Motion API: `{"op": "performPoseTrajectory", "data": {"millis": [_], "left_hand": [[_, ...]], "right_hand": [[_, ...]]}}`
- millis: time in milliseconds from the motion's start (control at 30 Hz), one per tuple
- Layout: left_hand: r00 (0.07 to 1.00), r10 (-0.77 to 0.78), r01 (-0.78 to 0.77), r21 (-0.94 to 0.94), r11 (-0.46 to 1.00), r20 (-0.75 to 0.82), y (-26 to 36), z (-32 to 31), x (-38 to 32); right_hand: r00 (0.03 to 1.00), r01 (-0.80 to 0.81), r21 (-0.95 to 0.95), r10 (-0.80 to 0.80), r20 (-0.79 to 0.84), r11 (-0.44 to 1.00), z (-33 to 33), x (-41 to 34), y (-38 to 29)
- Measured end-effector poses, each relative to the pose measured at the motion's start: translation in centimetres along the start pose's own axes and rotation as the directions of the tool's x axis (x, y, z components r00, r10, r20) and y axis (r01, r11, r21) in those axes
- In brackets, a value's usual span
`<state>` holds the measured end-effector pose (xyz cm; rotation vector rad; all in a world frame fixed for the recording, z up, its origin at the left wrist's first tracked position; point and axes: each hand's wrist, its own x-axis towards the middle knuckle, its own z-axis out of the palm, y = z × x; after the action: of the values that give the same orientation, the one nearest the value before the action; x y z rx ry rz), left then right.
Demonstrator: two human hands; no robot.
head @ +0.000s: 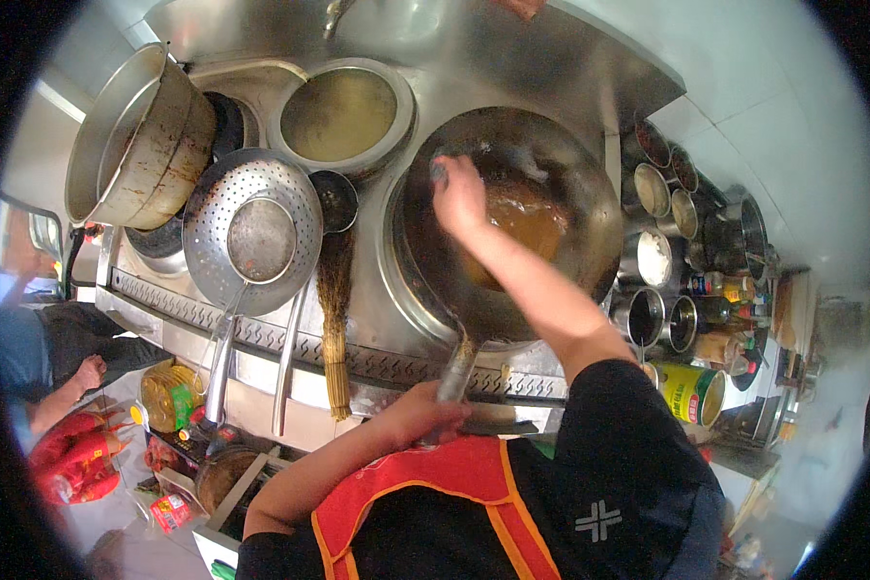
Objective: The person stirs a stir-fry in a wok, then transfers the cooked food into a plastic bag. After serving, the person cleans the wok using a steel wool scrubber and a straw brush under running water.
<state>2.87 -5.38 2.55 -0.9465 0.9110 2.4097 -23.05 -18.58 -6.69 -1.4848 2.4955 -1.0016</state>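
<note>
A large dark wok (594, 210) sits on the steel range, with brown liquid (529, 221) pooled in it. My left hand (428, 413) grips the wok's metal handle (458, 373) near the front edge of the range. Reaching over the wok, my right hand (462, 194) is at the inner wall on its left side. Its fingers are closed on a small grey pad (439, 172), mostly hidden by the hand; its material cannot be made out.
Left of the wok lie a bamboo wok brush (335, 312), a ladle (337, 199) and a perforated strainer (210, 217) holding a fine-mesh skimmer (261, 239). Behind are a pot of cloudy liquid (341, 112) and a tilted large pot (152, 167). Seasoning containers (652, 257) line the right. Another person's hand (90, 371) is far left.
</note>
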Motion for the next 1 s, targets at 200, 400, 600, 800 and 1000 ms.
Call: {"op": "performPoseTrajectory", "data": {"millis": [200,400,600,800,1000], "left_hand": [[0.999,-0.014,0.014,-0.004,1.000,-0.046,0.9,-0.1,-0.8],[1.000,-0.005,0.004,-0.036,0.999,-0.012,0.3,0.2,-0.4],[1.000,-0.015,0.014,-0.065,0.998,-0.011,0.1,-0.5,-0.6],[1.000,-0.008,0.007,-0.039,0.999,-0.017,0.4,-0.3,-0.5],[1.000,-0.010,0.009,-0.068,0.998,-0.007,0.5,-0.6,-0.7]], "right_hand": [[0.907,-0.274,-0.115,0.217,-0.360,0.955,-1.2,4.1,1.6],[0.999,-0.018,0.006,0.018,0.049,1.000,-0.8,-1.0,-2.2],[0.974,-0.185,-0.079,0.172,-0.150,0.980,-3.3,2.8,-2.7],[0.974,0.103,0.228,-0.144,0.175,0.968,-2.4,-6.0,-2.7],[0.987,-0.010,0.118,-0.010,0.163,0.993,-3.0,-5.8,-4.3]]}}
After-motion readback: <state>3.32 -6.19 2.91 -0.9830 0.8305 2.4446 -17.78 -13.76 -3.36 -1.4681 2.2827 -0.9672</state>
